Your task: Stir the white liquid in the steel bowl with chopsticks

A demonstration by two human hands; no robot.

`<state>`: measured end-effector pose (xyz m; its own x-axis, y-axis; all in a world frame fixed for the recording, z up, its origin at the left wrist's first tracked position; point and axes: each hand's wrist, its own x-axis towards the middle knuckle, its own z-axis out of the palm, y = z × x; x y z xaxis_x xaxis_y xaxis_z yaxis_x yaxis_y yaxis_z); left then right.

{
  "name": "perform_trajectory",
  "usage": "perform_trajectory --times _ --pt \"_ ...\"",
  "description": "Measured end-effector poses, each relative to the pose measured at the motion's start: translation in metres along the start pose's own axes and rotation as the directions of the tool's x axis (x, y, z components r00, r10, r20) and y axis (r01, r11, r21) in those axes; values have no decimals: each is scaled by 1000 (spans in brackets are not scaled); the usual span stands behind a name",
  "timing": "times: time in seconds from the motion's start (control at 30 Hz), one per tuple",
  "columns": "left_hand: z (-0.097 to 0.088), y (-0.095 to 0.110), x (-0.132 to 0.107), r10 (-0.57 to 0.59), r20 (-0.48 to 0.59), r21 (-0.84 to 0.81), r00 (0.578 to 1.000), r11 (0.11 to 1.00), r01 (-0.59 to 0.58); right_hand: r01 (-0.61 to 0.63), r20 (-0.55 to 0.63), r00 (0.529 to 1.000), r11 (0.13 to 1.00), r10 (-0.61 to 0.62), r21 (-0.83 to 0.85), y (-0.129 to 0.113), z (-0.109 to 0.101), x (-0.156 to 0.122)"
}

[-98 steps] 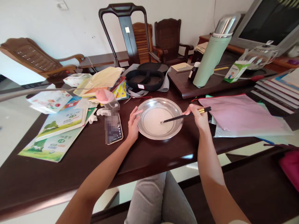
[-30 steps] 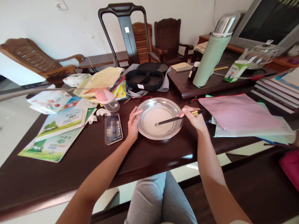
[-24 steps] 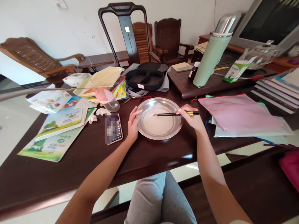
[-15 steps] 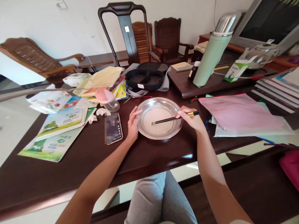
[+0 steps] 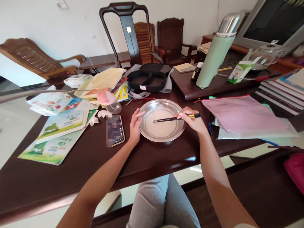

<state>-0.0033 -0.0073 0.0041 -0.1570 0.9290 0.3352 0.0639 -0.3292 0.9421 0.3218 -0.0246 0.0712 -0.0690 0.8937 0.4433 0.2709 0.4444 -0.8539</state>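
In front of me on the dark table is a round, shallow metal basin (image 5: 163, 138) with a milky white mixture (image 5: 159, 129) in its bottom. My left hand (image 5: 136, 126) holds the basin's left rim, its fingers along the edge. At the right rim, my right hand (image 5: 192, 119) is closed around a pair of black chopsticks (image 5: 169, 119) with gold-coloured bands near the top. Their tips reach the white mixture, left of the basin's middle. A phone (image 5: 115, 130) lies just left of my left hand.
Booklets (image 5: 55, 139), a pink-lidded cup (image 5: 111, 103) and crumpled tissue (image 5: 94, 121) lie to the left. Behind the basin sits a black case (image 5: 147, 83). A green thermos (image 5: 213, 57) stands on a raised board at back right; a pink zip pouch (image 5: 239, 112) lies right.
The chopstick tips have shifted slightly away from me and left in the mixture, and the chopsticks lie more level. My right hand moved a little left; my left hand stayed on the rim.
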Motion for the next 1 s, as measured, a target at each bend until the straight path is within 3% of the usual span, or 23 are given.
perform_trajectory --times 0.1,0.2,0.3,0.4,0.47,0.53,0.63,0.73,0.83,0.9,1.0 --pt "0 0 0 -1 1 6 1000 1000 1 1 -118 993 999 -6 -49 4 -4 1" --pt "-1 0 0 -8 3 7 1000 1000 8 -22 -220 975 1000 26 21 6 -11 -1" --pt "-1 1 1 -7 8 6 1000 1000 7 -35 -103 994 996 43 81 3 -9 -2" --pt "0 2 0 -8 4 -11 1000 1000 8 -7 35 999 1000 6 30 2 -2 -1" --pt "1 2 0 -14 -4 -21 1000 1000 14 16 8 1000 1000 -15 -26 4 -1 0" --pt "1 2 0 -20 -5 -22 1000 1000 20 6 -104 994 999 -12 -52 6 -4 1" --pt "0 3 0 -19 6 -8 1000 1000 19 -17 -220 975 1000 20 16 6 -11 -1" --pt "-1 3 0 -11 10 1 1000 1000 11 -45 -97 994 996 53 77 2 -9 -2" --pt "0 4 0 -7 9 9 1000 1000 7 -33 24 999 999 32 23 -1 -2 -1" --pt "1 3 0 -8 10 13 1000 1000 8 -13 -7 1000 1000 13 -28 0 -1 1" --pt "1 2 0 -14 2 8 1000 1000 14 -33 -164 986 999 27 -35 2 -6 1"
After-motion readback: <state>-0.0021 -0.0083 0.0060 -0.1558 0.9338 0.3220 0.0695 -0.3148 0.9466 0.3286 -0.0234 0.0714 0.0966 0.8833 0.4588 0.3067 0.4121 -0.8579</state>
